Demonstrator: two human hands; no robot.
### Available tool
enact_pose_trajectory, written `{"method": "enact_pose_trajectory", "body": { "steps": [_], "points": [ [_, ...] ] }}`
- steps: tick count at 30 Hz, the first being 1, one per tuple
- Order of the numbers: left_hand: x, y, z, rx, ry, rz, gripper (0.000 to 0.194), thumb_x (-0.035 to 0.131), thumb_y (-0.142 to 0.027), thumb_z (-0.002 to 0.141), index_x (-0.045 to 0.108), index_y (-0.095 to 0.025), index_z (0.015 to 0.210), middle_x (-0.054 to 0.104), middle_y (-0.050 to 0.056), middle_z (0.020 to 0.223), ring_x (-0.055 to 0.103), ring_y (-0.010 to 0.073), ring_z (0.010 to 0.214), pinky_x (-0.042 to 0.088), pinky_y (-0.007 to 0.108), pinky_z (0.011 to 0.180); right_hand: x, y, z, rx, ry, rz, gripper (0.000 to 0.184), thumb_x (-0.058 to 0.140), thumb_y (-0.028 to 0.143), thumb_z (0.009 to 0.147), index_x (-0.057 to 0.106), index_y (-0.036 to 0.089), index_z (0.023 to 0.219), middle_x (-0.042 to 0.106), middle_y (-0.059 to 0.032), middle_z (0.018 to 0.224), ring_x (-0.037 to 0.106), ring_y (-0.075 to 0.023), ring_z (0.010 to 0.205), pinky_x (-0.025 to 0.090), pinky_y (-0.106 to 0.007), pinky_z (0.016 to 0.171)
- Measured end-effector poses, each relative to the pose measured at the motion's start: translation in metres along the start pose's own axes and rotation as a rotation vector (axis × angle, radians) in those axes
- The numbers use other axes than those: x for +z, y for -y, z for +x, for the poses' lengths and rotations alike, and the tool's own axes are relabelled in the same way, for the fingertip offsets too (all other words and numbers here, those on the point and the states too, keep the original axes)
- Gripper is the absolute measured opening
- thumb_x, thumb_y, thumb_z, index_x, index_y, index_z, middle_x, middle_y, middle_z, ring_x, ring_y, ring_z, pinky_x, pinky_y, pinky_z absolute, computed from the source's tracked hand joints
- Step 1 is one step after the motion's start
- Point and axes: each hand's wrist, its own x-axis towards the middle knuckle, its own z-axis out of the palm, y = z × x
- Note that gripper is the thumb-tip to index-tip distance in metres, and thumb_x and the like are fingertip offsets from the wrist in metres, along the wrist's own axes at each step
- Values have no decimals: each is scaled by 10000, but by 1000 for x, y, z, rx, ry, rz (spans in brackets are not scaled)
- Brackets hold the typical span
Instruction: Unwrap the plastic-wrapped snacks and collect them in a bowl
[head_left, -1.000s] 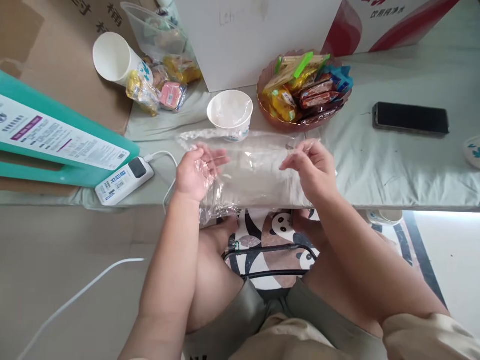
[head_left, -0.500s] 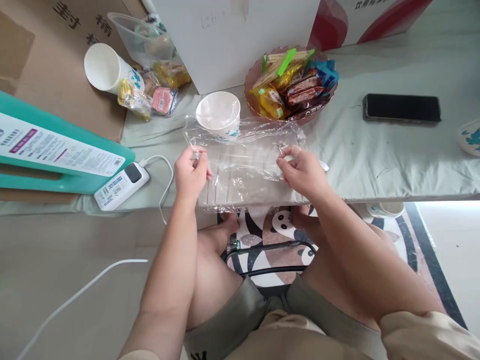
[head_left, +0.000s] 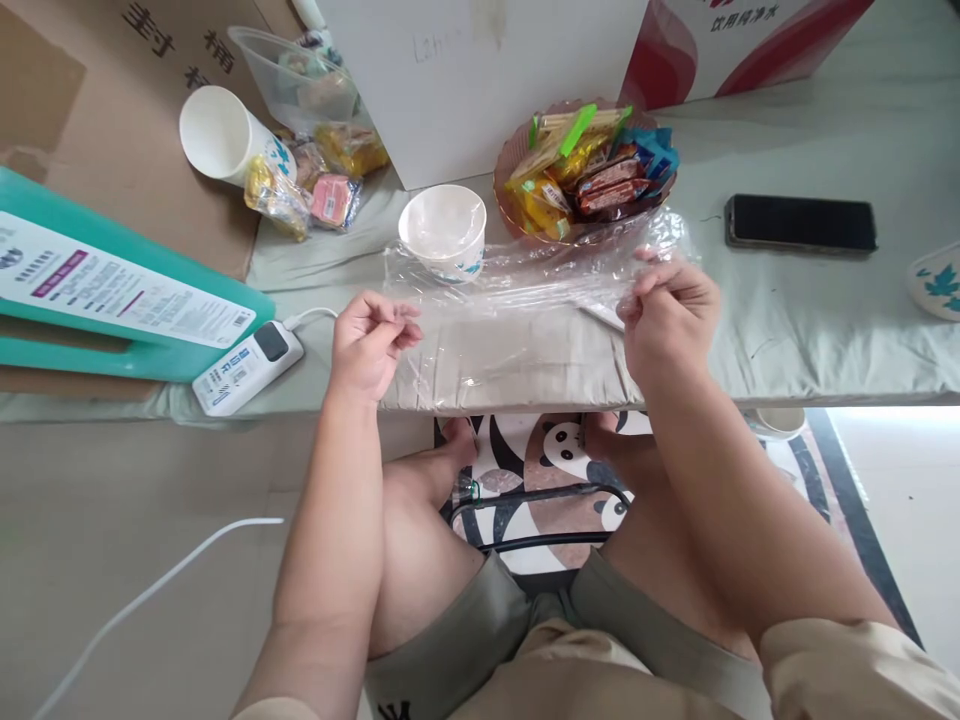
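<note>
A sheet of clear plastic wrap [head_left: 510,310] is stretched over the near edge of the cloth-covered table [head_left: 810,330]. My left hand [head_left: 367,345] pinches its left end with fingers closed. My right hand [head_left: 667,310] pinches its right end, raised a little off the table. Just behind the wrap stands a white paper cup [head_left: 442,232], upright, with a film of wrap inside its mouth. A brown bowl of wrapped snacks [head_left: 589,175] sits behind the wrap to the right.
A black phone [head_left: 799,223] lies at the right. At the left are a tipped white cup [head_left: 217,135], loose snack packets [head_left: 307,190], a power bank with a white cable [head_left: 247,365] and a teal box [head_left: 112,290]. A white box [head_left: 480,80] stands behind.
My hands have moved apart, the right one up and to the right, drawing the plastic wrap out wider and flatter. The crumpled fold near the table edge is gone.
</note>
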Motion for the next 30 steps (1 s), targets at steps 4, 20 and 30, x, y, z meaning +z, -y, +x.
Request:
{"method": "enact_pose_trajectory", "body": {
  "steps": [4,20,30],
  "points": [
    [1,7,4,-5,-51,-17,241,719,-64,604,503,-168,598,726,17,809,628,56,563,521,171,581,2,-6,1,43,-106,165,88,574,168,722,510,210,678,608,-1,914,448,-56,566,396,-242,525],
    [-6,20,15,-108,-236,7,119,797,-182,620,679,-172,627,673,26,701,650,134,714,547,224,646,9,7,-14,85,63,52,189,535,252,775,707,221,702,690,-71,994,672,-217,963,558,-405,836],
    [-17,20,17,-78,-117,-44,491,669,51,521,704,-210,935,692,20,981,725,169,988,564,225,796,5,0,-18,242,244,-214,553,687,158,695,612,286,1227,590,-31,1216,520,-64,661,422,-214,522]
  ]
}}
